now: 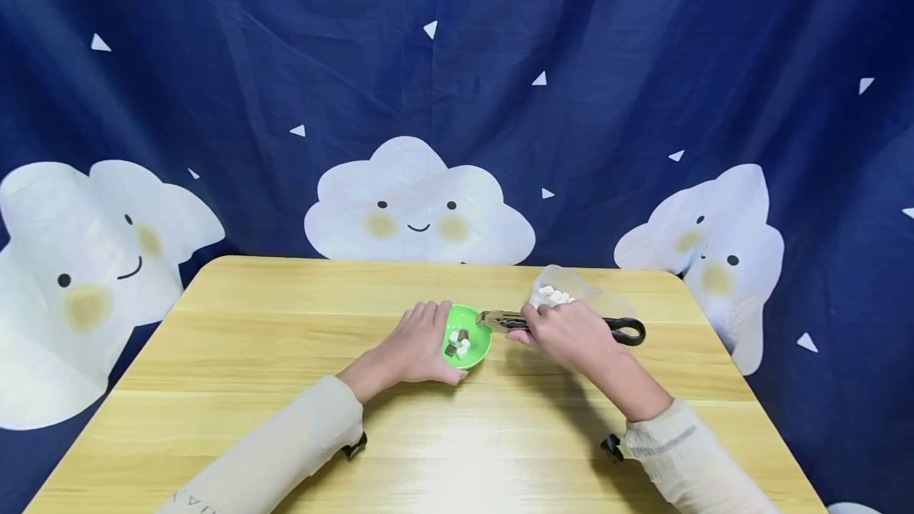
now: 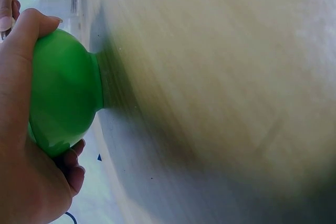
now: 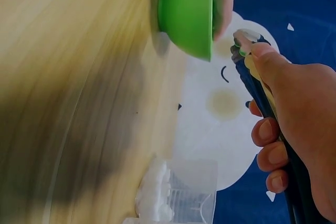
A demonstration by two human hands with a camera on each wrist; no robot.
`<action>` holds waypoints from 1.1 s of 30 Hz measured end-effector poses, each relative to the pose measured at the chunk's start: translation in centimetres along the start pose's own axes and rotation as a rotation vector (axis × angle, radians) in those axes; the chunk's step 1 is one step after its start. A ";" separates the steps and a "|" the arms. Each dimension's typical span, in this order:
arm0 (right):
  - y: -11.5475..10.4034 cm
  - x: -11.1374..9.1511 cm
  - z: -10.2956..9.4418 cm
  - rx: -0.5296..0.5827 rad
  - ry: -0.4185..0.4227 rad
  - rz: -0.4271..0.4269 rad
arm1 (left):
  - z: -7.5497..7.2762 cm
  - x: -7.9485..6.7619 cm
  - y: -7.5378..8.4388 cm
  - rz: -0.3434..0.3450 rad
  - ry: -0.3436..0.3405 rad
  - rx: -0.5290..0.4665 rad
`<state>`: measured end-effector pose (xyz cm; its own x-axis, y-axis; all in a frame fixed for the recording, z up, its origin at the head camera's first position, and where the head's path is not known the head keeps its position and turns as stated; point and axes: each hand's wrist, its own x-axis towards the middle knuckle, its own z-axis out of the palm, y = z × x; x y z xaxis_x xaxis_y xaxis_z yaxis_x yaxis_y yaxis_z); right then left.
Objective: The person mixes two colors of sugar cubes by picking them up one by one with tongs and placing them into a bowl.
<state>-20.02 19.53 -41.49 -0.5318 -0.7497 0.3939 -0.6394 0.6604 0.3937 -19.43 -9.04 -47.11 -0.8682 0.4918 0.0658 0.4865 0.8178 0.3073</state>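
Observation:
My left hand (image 1: 421, 343) grips a small green bowl (image 1: 466, 317) by its side, thumb and fingers spread around the wall. In the left wrist view the bowl's foot is close to the tabletop. Several small white pieces (image 1: 462, 347) and dark brown pieces (image 1: 451, 350) lie inside it. My right hand (image 1: 574, 335) holds metal tongs (image 1: 505, 321) with a black looped handle end, fingers wrapped around them. The tong tips are at the bowl's right rim in the head view. I cannot tell whether they hold a piece.
A clear plastic container (image 3: 197, 179) of white pieces (image 1: 555, 295) stands behind my right hand, its lid side lying to the right. The wooden table (image 1: 286, 316) ends at a dark blue curtain (image 1: 357, 62) printed with clouds.

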 end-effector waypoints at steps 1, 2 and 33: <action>-0.1 0.0 0.1 -0.002 0.007 -0.005 | 0.0 0.0 0.0 0.000 -0.003 0.002; -0.1 0.0 0.1 -0.005 0.011 -0.009 | 0.0 0.0 0.1 0.000 -0.005 0.005; -1.8 2.5 0.4 -0.039 0.008 -0.092 | 0.0 0.0 -0.1 0.012 0.016 0.009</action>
<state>-20.45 16.45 -41.51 -0.4676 -0.8068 0.3611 -0.6630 0.5904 0.4603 -19.48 -9.06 -47.17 -0.8636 0.4970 0.0843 0.4979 0.8146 0.2976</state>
